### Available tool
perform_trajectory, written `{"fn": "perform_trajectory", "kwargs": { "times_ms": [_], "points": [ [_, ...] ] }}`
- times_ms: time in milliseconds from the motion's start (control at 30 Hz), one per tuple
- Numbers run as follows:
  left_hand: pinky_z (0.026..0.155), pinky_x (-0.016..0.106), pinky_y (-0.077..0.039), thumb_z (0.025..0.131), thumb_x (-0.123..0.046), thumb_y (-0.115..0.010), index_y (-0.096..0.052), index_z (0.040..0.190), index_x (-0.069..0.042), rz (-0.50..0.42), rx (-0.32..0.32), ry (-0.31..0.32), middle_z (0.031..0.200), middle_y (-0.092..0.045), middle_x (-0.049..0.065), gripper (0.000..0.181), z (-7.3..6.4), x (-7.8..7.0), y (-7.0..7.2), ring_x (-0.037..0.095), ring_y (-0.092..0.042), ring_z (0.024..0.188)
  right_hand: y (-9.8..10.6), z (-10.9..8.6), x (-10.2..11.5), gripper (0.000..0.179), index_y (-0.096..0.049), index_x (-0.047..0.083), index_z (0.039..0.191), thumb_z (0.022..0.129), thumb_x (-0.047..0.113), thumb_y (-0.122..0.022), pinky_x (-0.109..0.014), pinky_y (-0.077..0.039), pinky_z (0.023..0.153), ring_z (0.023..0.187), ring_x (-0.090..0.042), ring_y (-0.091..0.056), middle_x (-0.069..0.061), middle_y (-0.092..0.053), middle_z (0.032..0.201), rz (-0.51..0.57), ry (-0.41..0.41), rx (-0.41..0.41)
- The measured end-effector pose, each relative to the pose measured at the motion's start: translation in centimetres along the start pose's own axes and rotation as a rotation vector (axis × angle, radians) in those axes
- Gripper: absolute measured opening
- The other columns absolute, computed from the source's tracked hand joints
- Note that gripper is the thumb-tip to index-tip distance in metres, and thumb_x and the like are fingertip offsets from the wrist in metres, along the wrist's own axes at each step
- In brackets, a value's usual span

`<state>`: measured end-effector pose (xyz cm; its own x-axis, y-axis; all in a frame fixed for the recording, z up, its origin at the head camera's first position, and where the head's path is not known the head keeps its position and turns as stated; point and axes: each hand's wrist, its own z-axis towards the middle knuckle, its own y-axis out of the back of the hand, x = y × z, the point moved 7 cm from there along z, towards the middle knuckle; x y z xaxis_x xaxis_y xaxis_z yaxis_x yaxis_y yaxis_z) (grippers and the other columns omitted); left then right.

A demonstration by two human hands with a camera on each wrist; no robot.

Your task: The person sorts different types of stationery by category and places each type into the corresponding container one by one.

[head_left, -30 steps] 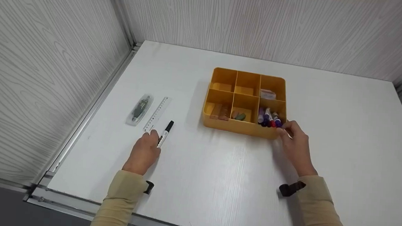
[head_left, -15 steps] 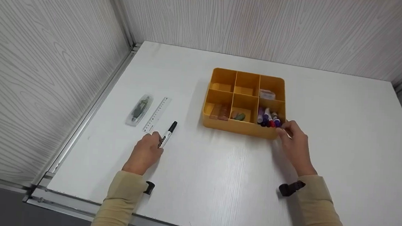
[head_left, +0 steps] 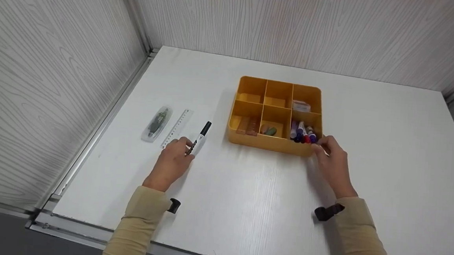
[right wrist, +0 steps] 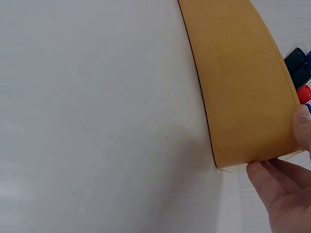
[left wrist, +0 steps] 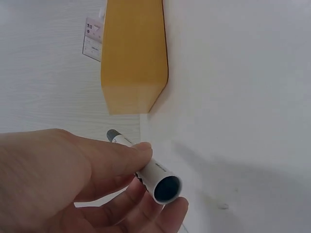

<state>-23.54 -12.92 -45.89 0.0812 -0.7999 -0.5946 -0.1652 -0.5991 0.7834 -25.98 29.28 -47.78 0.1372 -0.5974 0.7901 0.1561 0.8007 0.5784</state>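
Observation:
My left hand (head_left: 173, 161) pinches a white marker with a black cap (head_left: 200, 137) between thumb and fingers. In the left wrist view the marker (left wrist: 156, 175) points its open-looking dark blue end at the camera, raised off the table. My right hand (head_left: 333, 163) grips the near right corner of the yellow divided box (head_left: 273, 144), thumb at the rim and fingers on the side, as the right wrist view of the box (right wrist: 243, 87) shows. Several markers (head_left: 304, 133) stand in the box's near right compartment, caps toward me.
Left of the box, a clear ruler (head_left: 177, 128) and a transparent case with a green item (head_left: 157, 124) lie on the white table (head_left: 245, 207). Other compartments hold a reddish-brown piece (head_left: 247, 126), small green and tan pieces (head_left: 269, 130) and a whitish block (head_left: 301, 106). Walls rise behind and left.
My left hand has moved up and to the right, carrying the marker past the ruler toward the box. The right hand and the box have hardly moved.

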Motion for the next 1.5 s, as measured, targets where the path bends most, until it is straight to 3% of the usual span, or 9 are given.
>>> {"fn": "perform_trajectory", "kwargs": {
  "times_ms": [133,367,733,933,1133,1367,1500],
  "points": [
    [0.086,0.039,-0.051,0.097,-0.013,-0.061,-0.055,0.124,-0.006,-0.013,-0.04,-0.048,0.113,-0.062,0.013,0.028,0.2,-1.3,0.3,0.025,-0.06,0.099,0.0,0.0,0.0,0.028,-0.052,0.004,0.11,0.098,0.029,-0.057,-0.046,-0.043,0.109,0.135,-0.033,-0.052,-0.018,-0.061,0.129,0.001,-0.009,0.004],
    [0.079,0.037,-0.054,0.093,-0.011,-0.068,-0.063,0.117,-0.007,0.009,-0.163,-0.192,0.105,-0.066,0.011,0.025,0.4,-4.5,1.3,0.025,-0.064,0.093,0.1,0.0,0.2,0.028,-0.053,-0.001,0.107,0.098,0.025,-0.058,-0.043,-0.047,0.105,0.131,-0.035,-0.055,-0.021,-0.062,0.126,0.027,0.041,-0.017],
    [0.075,0.03,-0.056,0.093,-0.011,-0.068,-0.066,0.119,-0.01,0.03,-0.185,-0.293,0.104,-0.065,0.007,0.026,0.8,-8.4,1.4,0.02,-0.064,0.091,0.0,0.0,0.0,0.025,-0.053,0.003,0.108,0.099,0.025,-0.058,-0.044,-0.047,0.105,0.132,-0.034,-0.054,-0.02,-0.061,0.131,0.014,0.014,-0.014],
    [0.075,0.029,-0.056,0.093,-0.012,-0.068,-0.068,0.119,-0.008,0.064,-0.226,-0.369,0.102,-0.066,0.008,0.026,0.9,-10.5,1.5,0.018,-0.064,0.089,0.0,0.0,-0.1,0.026,-0.053,0.005,0.108,0.098,0.029,-0.058,-0.045,-0.046,0.106,0.133,-0.033,-0.053,-0.017,-0.062,0.129,0.015,-0.003,-0.006],
    [0.079,0.026,-0.057,0.092,-0.013,-0.07,-0.069,0.12,-0.009,0.076,-0.255,-0.443,0.103,-0.068,0.006,0.028,0.8,-13.1,0.8,0.016,-0.062,0.09,0.1,0.0,-0.1,0.026,-0.052,0.005,0.108,0.098,0.029,-0.057,-0.044,-0.046,0.105,0.133,-0.033,-0.053,-0.018,-0.062,0.131,0.012,0.0,-0.005],
    [0.076,0.028,-0.057,0.091,-0.015,-0.072,-0.072,0.111,-0.005,0.105,-0.301,-0.603,0.101,-0.072,0.008,0.023,0.6,-16.5,0.0,0.019,-0.063,0.087,0.1,0.0,-0.1,0.028,-0.053,0.002,0.107,0.098,0.028,-0.059,-0.044,-0.047,0.104,0.133,-0.035,-0.053,-0.018,-0.063,0.127,0.047,0.012,-0.014],
    [0.073,0.026,-0.056,0.092,-0.018,-0.071,-0.073,0.111,-0.007,0.166,-0.299,-0.631,0.1,-0.072,0.006,0.022,0.6,-18.4,-0.9,0.019,-0.061,0.085,0.1,0.0,-0.2,0.028,-0.052,0.005,0.108,0.098,0.03,-0.058,-0.043,-0.047,0.104,0.134,-0.033,-0.052,-0.016,-0.062,0.13,0.039,-0.009,-0.001]
  ]
}}
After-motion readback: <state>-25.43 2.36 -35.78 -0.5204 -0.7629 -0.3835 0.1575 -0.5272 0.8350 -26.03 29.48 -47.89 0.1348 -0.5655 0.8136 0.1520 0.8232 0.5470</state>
